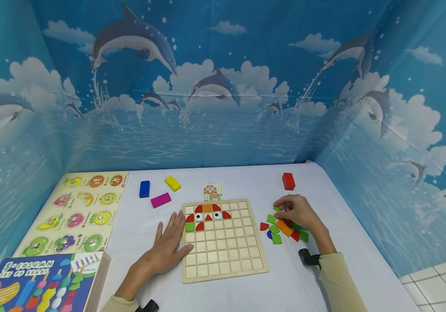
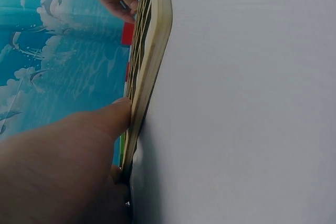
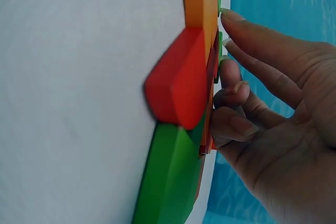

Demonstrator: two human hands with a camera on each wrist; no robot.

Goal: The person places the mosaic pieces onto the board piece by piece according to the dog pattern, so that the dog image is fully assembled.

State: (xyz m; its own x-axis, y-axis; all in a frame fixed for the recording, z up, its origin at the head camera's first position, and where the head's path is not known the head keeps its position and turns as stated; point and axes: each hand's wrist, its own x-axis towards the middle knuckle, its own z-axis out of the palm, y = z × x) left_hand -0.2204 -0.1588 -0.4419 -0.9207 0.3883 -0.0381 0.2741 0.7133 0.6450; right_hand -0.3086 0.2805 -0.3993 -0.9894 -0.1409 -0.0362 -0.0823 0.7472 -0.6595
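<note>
My left hand (image 1: 170,243) lies with its fingers spread along the left edge of the wooden grid board (image 1: 227,277), its thumb over the rim. In the left wrist view that thumb (image 2: 116,115) rests against the board's edge. Near the board's top left sit red quarter-round pieces (image 1: 199,226), an orange square (image 1: 207,208), two round eye pieces (image 1: 217,215) and a green square (image 1: 189,226). My right hand (image 1: 298,212) is at the far side of a pile of loose pieces (image 1: 284,228), thumb and forefinger pinching a green square piece (image 1: 276,208).
Behind the board lies a small pattern card (image 1: 212,192). Blue (image 1: 144,189), magenta (image 1: 161,200), yellow (image 1: 173,183) and red (image 1: 289,181) blocks stand toward the back. A fruit puzzle board (image 1: 75,212) and a bead-set box (image 1: 40,284) fill the left side.
</note>
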